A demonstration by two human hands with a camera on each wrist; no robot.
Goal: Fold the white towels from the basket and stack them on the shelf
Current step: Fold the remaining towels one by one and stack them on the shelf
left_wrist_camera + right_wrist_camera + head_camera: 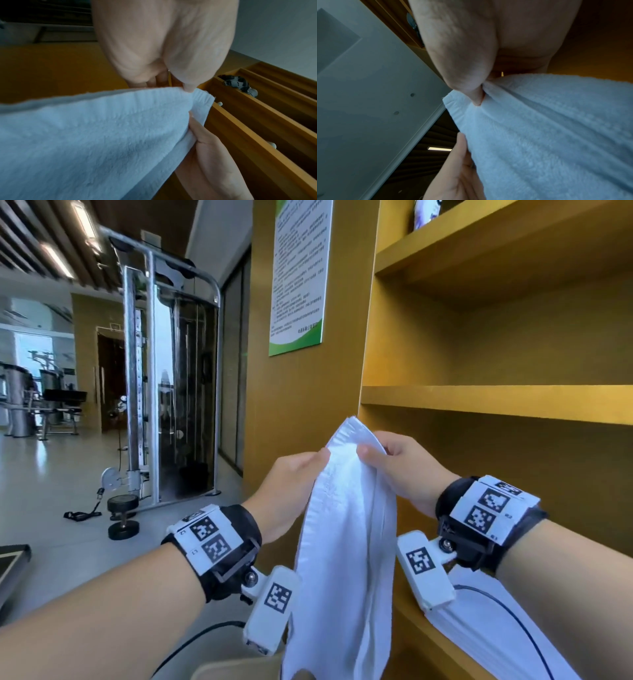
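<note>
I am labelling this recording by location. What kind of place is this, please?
Most likely a gym. A cable weight machine stands on the floor with dumbbells beside it, and more exercise equipment shows behind. The yellow shelf probably stores guest towels.

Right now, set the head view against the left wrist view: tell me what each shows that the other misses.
Only the head view shows the hanging length of the white towel, the folded stack already on the lower shelf, the green notice and the gym machine. Only the left wrist view shows, from underneath, the thumb pressed onto the towel's hem. Both show the left hand and right hand pinching the towel's top edge close together beside the yellow shelves.
</note>
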